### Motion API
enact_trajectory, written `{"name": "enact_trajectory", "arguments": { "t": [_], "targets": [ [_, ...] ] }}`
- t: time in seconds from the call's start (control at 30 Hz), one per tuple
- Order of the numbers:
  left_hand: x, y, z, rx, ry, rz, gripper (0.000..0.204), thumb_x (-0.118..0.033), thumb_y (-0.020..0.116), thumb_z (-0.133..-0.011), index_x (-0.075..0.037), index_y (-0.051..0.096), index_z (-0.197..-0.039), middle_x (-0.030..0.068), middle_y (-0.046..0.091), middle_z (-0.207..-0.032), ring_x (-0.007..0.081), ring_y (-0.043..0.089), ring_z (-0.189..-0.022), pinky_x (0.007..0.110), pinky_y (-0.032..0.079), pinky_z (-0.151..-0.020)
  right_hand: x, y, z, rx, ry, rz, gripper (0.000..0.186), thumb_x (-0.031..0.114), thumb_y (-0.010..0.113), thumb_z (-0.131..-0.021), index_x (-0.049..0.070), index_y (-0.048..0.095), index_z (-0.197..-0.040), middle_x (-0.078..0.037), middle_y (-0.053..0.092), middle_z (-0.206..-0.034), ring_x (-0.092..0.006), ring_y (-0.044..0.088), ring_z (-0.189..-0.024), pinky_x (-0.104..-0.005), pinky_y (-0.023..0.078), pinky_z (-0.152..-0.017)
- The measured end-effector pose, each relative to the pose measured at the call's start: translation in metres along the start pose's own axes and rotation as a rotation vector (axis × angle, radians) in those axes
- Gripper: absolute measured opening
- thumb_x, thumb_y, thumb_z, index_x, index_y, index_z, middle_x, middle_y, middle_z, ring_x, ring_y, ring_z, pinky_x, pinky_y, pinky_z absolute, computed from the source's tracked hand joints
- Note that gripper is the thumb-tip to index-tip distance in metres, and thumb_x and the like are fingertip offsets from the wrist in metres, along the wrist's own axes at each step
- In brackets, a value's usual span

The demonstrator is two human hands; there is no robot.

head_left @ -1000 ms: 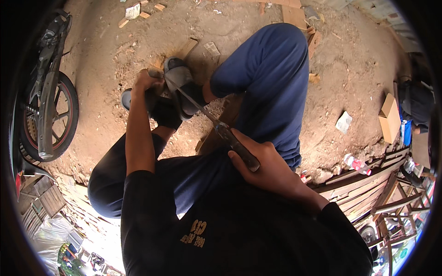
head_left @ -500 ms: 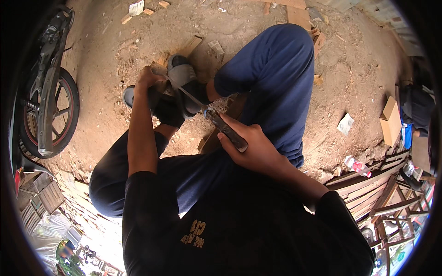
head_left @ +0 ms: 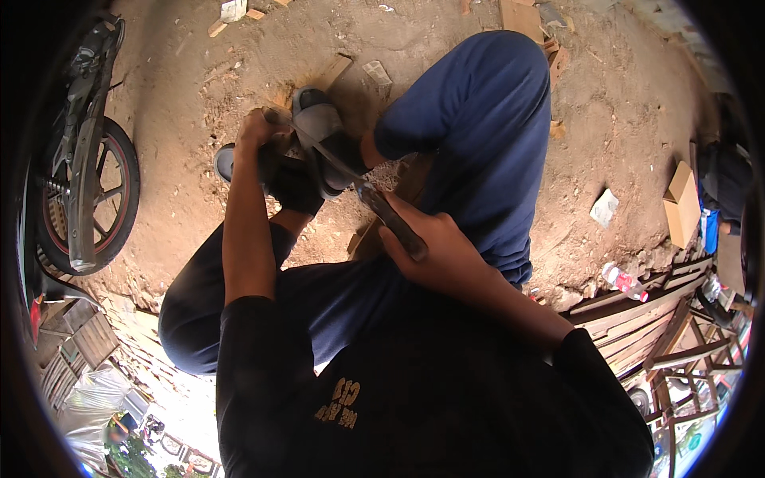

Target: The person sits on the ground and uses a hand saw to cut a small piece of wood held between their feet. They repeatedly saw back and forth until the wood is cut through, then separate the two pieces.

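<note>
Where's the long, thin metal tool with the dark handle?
In the head view, near the middle: the long, thin metal tool is in the right hand, pointing up-left toward the left hand.

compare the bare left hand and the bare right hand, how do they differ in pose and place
The bare right hand is wrapped round the dark handle of a long, thin-bladed tool; the bare left hand is by the blade's far end, its exact grip too blurred to tell. The left hand is out near a grey slide sandal, while the right hand is closer to the black shirt. Both are ungloved.
</note>
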State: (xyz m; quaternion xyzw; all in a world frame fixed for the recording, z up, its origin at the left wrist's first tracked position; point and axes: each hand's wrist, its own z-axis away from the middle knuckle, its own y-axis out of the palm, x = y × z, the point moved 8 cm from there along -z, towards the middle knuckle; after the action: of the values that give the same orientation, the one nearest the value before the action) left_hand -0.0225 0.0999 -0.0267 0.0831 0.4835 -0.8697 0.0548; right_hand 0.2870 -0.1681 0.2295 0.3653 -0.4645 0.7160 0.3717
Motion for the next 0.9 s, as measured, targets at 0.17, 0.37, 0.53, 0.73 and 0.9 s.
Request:
{"name": "enact_trajectory", "arguments": {
  "t": [0.17, 0.37, 0.53, 0.73, 0.9],
  "targets": [
    [-0.03, -0.013, 0.003, 0.019, -0.044, 0.054, 0.082, -0.044, 0.092, -0.053, 0.006, 0.062, -0.111, 0.0256, 0.065, -0.113, 0.0379, 0.063, -0.109, 0.045, 0.05, -0.091, -0.022, 0.006, -0.022, -0.029, 0.019, -0.116, 0.042, 0.013, 0.059, -0.09, -0.003, 0.052, -0.128, -0.021, 0.066, -0.08, -0.0397, 0.066, -0.077, -0.039, 0.056, -0.068],
    [-0.023, -0.009, -0.005, -0.061, 0.0, -0.036, 0.081, -0.041, 0.091, -0.054, 0.006, 0.061, -0.113, 0.0252, 0.066, -0.113, 0.0371, 0.064, -0.107, 0.045, 0.051, -0.09, -0.004, -0.002, 0.014, -0.034, 0.025, -0.055, 0.041, 0.012, 0.059, -0.09, -0.002, 0.052, -0.128, -0.024, 0.065, -0.08, -0.0404, 0.066, -0.076, -0.0403, 0.055, -0.068],
    [0.017, 0.01, -0.023, 0.087, 0.005, 0.113, 0.075, -0.04, 0.091, -0.054, 0.004, 0.064, -0.109, 0.0238, 0.068, -0.108, 0.0363, 0.065, -0.104, 0.044, 0.052, -0.087, 0.001, 0.01, -0.026, 0.004, -0.001, -0.116, 0.042, 0.011, 0.06, -0.09, -0.003, 0.05, -0.128, -0.025, 0.064, -0.08, -0.0408, 0.066, -0.077, -0.0403, 0.054, -0.066],
    [0.001, -0.004, -0.02, -0.055, 0.016, 0.027, 0.068, -0.039, 0.091, -0.055, 0.001, 0.066, -0.104, 0.0229, 0.069, -0.105, 0.0356, 0.067, -0.1, 0.044, 0.053, -0.084, 0.004, -0.011, 0.016, -0.055, -0.019, -0.139, 0.04, 0.01, 0.061, -0.089, -0.004, 0.052, -0.126, -0.024, 0.064, -0.078, -0.0423, 0.065, -0.077, -0.0406, 0.053, -0.063],
    [0.009, 0.003, -0.034, -0.003, 0.056, 0.047, 0.068, -0.039, 0.091, -0.054, 0.0, 0.067, -0.103, 0.0229, 0.069, -0.105, 0.0362, 0.067, -0.1, 0.044, 0.053, -0.084, -0.001, 0.008, -0.033, 0.006, 0.017, -0.059, 0.043, 0.009, 0.063, -0.088, -0.006, 0.051, -0.127, -0.022, 0.065, -0.074, -0.0419, 0.066, -0.072, -0.0407, 0.054, -0.064]
  ]
}}
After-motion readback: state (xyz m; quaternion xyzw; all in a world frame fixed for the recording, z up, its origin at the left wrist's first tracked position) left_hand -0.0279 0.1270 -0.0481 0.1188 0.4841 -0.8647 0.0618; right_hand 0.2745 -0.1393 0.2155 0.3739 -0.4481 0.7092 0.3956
